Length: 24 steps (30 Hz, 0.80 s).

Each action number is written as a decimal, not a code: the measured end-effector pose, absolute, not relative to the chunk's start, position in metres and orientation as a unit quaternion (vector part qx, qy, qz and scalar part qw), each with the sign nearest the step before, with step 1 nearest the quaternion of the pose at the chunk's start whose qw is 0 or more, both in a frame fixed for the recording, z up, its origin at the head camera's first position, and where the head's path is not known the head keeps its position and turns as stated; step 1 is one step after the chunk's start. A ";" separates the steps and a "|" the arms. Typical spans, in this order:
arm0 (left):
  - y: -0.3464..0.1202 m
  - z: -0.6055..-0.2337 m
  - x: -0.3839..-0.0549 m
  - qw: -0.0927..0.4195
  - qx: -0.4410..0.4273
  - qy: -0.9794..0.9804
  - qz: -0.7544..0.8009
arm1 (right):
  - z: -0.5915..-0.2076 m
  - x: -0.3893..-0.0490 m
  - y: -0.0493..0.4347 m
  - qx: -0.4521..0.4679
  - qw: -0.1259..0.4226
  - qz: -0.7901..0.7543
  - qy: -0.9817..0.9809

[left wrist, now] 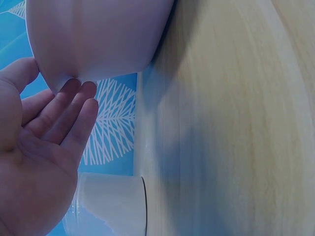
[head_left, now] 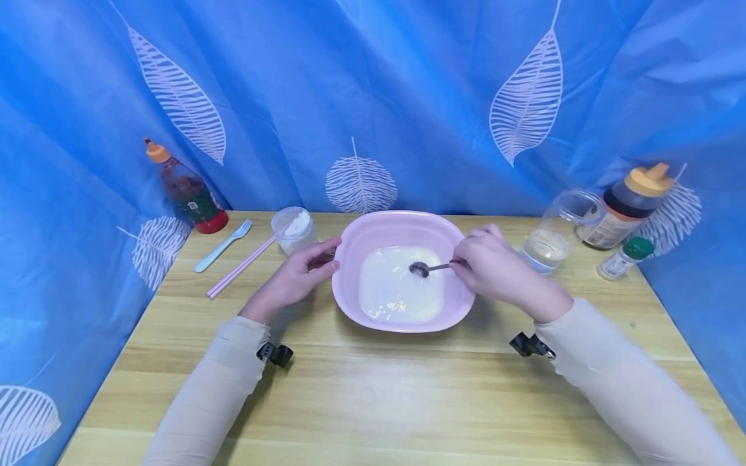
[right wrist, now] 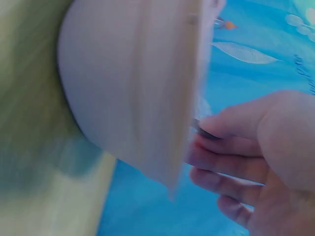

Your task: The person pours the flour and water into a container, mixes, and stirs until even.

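Note:
A pink basin (head_left: 402,220) stands on the table with white liquid (head_left: 396,291) in it. My left hand (head_left: 300,275) holds the basin's left rim; in the left wrist view the thumb lies at the rim and the fingertips (left wrist: 73,84) touch the outer wall below it. Between thumb and fingers, my right hand (head_left: 495,268) pinches the handle of a small metal spoon (head_left: 419,269). The spoon's bowl is over the white liquid inside the basin; whether it dips in is hard to tell. In the right wrist view the basin wall (right wrist: 128,78) hides most of the spoon.
Left of the basin are a tub of white powder (head_left: 294,230), pink chopsticks (head_left: 240,268), a blue fork (head_left: 223,246) and a red sauce bottle (head_left: 189,194). At right stand a clear cup of liquid (head_left: 548,246), a dark sauce bottle (head_left: 623,207) and a green-capped shaker (head_left: 625,259).

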State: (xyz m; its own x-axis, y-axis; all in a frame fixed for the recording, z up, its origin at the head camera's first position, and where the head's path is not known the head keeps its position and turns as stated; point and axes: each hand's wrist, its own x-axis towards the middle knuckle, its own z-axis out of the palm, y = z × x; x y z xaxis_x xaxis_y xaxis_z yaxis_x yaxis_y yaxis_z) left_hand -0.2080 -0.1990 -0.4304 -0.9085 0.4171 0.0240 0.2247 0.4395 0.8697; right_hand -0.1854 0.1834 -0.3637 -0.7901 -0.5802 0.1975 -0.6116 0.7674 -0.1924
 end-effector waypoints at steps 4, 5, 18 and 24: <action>-0.198 -0.429 -0.208 0.100 0.191 0.842 0.495 | -0.377 -0.196 0.164 0.310 0.067 0.139 -0.938; -0.198 -0.429 -0.208 0.100 0.191 0.842 0.495 | -0.380 -0.198 0.159 0.315 0.063 0.147 -0.935; -0.198 -0.431 -0.208 0.097 0.185 0.843 0.496 | -0.359 -0.176 0.165 0.402 -0.008 0.157 -0.902; -0.199 -0.431 -0.209 0.097 0.186 0.844 0.493 | -0.352 -0.176 0.195 0.369 0.029 0.123 -0.921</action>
State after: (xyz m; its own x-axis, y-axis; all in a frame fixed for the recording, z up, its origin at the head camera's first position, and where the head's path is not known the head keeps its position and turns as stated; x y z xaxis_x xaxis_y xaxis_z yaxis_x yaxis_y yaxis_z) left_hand -0.2088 -0.1988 -0.4314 -0.9121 0.4095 0.0202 0.2186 0.4441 0.8689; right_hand -0.1755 0.1954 -0.3519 -0.7263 -0.6719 0.1448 -0.6863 0.6976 -0.2056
